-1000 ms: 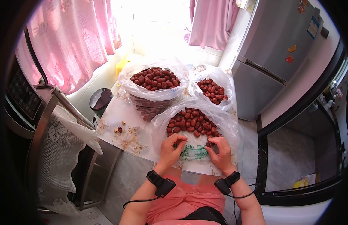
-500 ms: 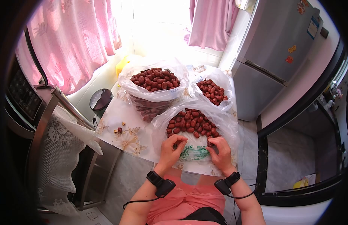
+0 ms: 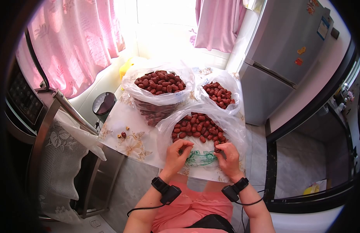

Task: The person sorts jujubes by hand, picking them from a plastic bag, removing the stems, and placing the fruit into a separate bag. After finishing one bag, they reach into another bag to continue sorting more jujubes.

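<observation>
An open clear plastic bag [image 3: 164,130] lies at the table's near side, with red dates [image 3: 201,126] heaped in its far part. Green print [image 3: 201,158] shows on its bare near part. My left hand [image 3: 179,154] is at the bag's left, thumb and fingers pinched together; whatever they hold, if anything, is hidden. On the right, my right hand [image 3: 228,157] pinches a single dark red date at its fingertips, just below the heap. Behind stand a large full bag of dates [image 3: 160,99] and a smaller bag of dates [image 3: 236,91].
A date and small yellowish bits [image 3: 123,134] lie on the flowered tablecloth [image 3: 118,145] at the left. A grey refrigerator [image 3: 281,58] stands at the back right. Left of the table are a dark-lidded bin [image 3: 104,103] and a lace-covered appliance [image 3: 63,163].
Both hands stay almost in place. The fingers of my right hand shift very slightly around the date; the bags and heaps look the same.
</observation>
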A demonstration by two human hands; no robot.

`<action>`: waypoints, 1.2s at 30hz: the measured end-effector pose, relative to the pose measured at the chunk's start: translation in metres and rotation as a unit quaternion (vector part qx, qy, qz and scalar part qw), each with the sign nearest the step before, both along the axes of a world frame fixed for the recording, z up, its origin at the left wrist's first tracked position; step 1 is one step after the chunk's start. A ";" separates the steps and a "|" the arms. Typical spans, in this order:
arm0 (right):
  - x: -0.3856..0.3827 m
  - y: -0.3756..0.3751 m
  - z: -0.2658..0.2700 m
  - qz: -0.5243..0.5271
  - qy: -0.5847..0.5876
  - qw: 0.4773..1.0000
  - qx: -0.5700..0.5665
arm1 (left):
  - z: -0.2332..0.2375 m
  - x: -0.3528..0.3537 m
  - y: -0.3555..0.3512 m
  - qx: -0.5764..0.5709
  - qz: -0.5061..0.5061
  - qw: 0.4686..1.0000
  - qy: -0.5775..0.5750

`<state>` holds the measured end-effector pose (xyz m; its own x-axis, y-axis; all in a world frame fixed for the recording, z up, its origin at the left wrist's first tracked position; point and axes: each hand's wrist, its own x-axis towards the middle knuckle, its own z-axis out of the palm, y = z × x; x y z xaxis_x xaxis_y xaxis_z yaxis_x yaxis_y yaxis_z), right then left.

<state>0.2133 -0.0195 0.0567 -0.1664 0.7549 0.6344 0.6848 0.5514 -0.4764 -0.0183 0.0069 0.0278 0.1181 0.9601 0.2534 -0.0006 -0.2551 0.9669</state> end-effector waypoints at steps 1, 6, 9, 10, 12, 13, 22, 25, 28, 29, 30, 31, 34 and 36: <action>0.000 0.000 0.000 -0.001 -0.002 1.000 -0.001 | 0.000 0.000 0.000 -0.006 -0.001 1.000 -0.003; -0.001 -0.001 -0.001 -0.011 0.005 1.000 -0.006 | 0.000 -0.001 0.000 0.001 0.000 1.000 0.005; -0.003 -0.002 0.003 -0.016 0.018 1.000 -0.009 | -0.001 -0.001 0.001 0.002 -0.001 1.000 0.003; -0.004 -0.002 0.005 -0.017 0.030 0.999 -0.012 | -0.002 -0.001 0.001 -0.002 -0.002 1.000 0.000; -0.003 -0.003 0.004 -0.023 0.037 0.999 0.003 | 0.000 -0.002 0.001 -0.004 0.001 1.000 0.011; -0.002 -0.003 0.004 -0.032 0.043 0.998 0.018 | 0.002 -0.002 0.001 -0.006 0.001 1.000 0.023; 0.013 0.034 0.080 -0.061 -0.010 0.992 0.106 | 0.002 0.000 0.002 -0.011 0.000 1.000 0.000; 0.016 0.085 0.095 -0.069 0.005 0.988 0.135 | 0.001 0.002 0.004 -0.005 0.007 1.000 -0.015; 0.011 0.113 0.096 -0.096 0.080 0.990 0.060 | 0.000 0.003 0.002 0.012 0.019 1.000 -0.014; 0.007 0.110 0.091 -0.093 0.072 0.992 0.040 | -0.001 0.002 0.003 0.021 0.025 0.999 -0.010; 0.003 0.105 0.084 -0.089 0.061 0.994 0.019 | -0.002 0.000 0.003 0.030 0.033 0.999 -0.011; -0.002 0.096 0.080 -0.055 0.036 0.997 0.045 | -0.004 0.000 0.003 0.020 0.028 0.999 -0.005; -0.012 0.057 0.058 0.017 -0.029 0.998 0.058 | 0.001 0.001 0.004 0.036 0.021 0.999 -0.008; -0.012 0.033 0.040 0.053 -0.037 0.998 0.025 | 0.003 0.000 0.002 0.020 0.014 1.000 -0.001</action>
